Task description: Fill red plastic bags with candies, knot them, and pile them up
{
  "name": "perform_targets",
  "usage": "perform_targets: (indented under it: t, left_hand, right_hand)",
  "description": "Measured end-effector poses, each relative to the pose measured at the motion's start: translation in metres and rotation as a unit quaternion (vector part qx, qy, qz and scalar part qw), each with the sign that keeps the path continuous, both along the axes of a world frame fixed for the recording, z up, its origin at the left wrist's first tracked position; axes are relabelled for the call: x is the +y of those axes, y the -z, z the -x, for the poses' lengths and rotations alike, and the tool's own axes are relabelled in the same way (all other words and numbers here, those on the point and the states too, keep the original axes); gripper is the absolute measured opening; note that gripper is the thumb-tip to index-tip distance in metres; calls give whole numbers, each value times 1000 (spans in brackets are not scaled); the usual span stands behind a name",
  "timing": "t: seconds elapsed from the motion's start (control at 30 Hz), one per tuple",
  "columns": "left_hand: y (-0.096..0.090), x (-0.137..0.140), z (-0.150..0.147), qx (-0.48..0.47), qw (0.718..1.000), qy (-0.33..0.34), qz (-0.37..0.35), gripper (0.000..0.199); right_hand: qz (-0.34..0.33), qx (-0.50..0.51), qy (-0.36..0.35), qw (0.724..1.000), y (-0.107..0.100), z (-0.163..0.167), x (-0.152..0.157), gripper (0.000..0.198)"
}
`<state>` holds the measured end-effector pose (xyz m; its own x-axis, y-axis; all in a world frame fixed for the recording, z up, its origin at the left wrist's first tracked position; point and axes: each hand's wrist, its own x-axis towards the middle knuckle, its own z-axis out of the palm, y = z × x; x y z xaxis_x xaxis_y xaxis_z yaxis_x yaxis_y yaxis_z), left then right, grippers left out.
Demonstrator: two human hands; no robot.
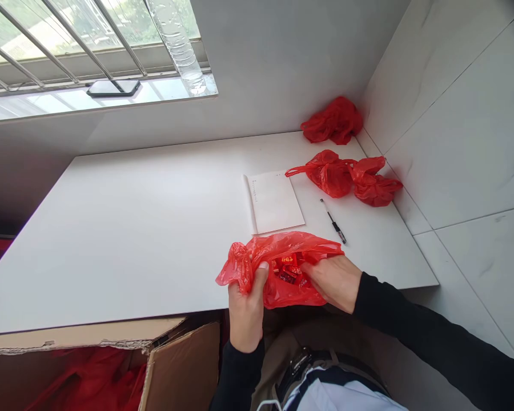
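Observation:
A thin red plastic bag (282,242) is held at the near edge of the white table, its mouth spread toward me. My left hand (247,308) is closed around the gathered left side of the bag, thumb on top. Inside lie several small red wrapped packets (289,268), which look like candies, with gold and white print. My right hand (332,282) reaches into the bag from the right. Its fingers are partly hidden by the plastic and the packets, so whether they grip anything does not show.
On the white table (154,228) lie a notepad (276,202), a black pen (334,222) and three tied red bags, one of them in the back corner (336,120). An open cardboard box (184,365) stands below left. A phone (113,87) and a water bottle (186,60) rest on the windowsill.

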<state>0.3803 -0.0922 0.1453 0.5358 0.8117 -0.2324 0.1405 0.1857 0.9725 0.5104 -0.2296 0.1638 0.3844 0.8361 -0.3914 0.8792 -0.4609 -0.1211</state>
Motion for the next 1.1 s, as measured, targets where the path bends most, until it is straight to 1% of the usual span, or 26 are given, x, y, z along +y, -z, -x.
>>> perform_targets:
  t: [0.1,0.2,0.27,0.3,0.37,0.4,0.47,0.53,0.6,0.67,0.7,0.77,0.83,0.87,0.93,0.97,1.03,1.1]
  left_hand:
    - [-6,1,5,-1,999,39,6,40]
    - [-14,3,12,15,998,40,-44,51]
    - [-22,4,18,40,995,20,-93,60]
    - [-27,3,20,50,992,10,-118,63]
    - [-39,1,23,57,987,7,-149,61]
    - [-46,0,24,56,987,16,-149,57]
    - [-59,-3,26,42,991,49,-115,54]
    - [-68,-4,29,18,994,90,-65,60]
    - [-70,-3,31,3,993,113,-43,66]
    - [-66,1,34,4,992,125,-36,56]
    - [-63,4,34,4,991,127,-31,50]
    - [-58,10,35,-4,992,122,-16,46]
    - [-56,14,35,-17,995,95,-24,48]
    - [-56,16,34,-22,996,82,-37,49]
    - [-58,15,33,-29,994,70,-74,51]
    - [-59,14,32,-29,993,70,-95,50]
    - [-62,8,28,-20,987,82,-136,46]
    - [-63,1,24,-4,980,110,-167,42]
  right_hand:
    - [-46,-17,15,999,-11,3,-12,18]
    - [-110,-34,24,993,-23,10,-27,17]
    - [-184,-42,38,981,-29,14,-34,25]
    - [-228,-48,51,971,-31,15,-36,31]
    - [-301,-72,85,947,-29,13,-38,40]
    - [-321,-91,105,937,-25,10,-37,44]
    - [-334,-130,141,923,-15,2,-35,55]
    - [-338,-150,170,913,-3,-9,-33,66]
    - [-357,-165,198,898,7,-20,-33,73]
    - [-379,-165,233,880,10,-30,-35,76]
    - [-385,-143,255,876,8,-34,-37,73]
    - [-398,-61,294,867,-1,-38,-43,55]
    - [-430,17,321,843,-17,-36,-47,32]
    - [-455,43,323,829,-26,-33,-48,25]
    - [-505,71,298,807,-45,-24,-43,19]
    - [-521,87,264,807,-53,-18,-38,19]
    - [-528,138,164,821,-62,-6,-23,23]
    - [-513,211,62,830,-63,3,-4,28]
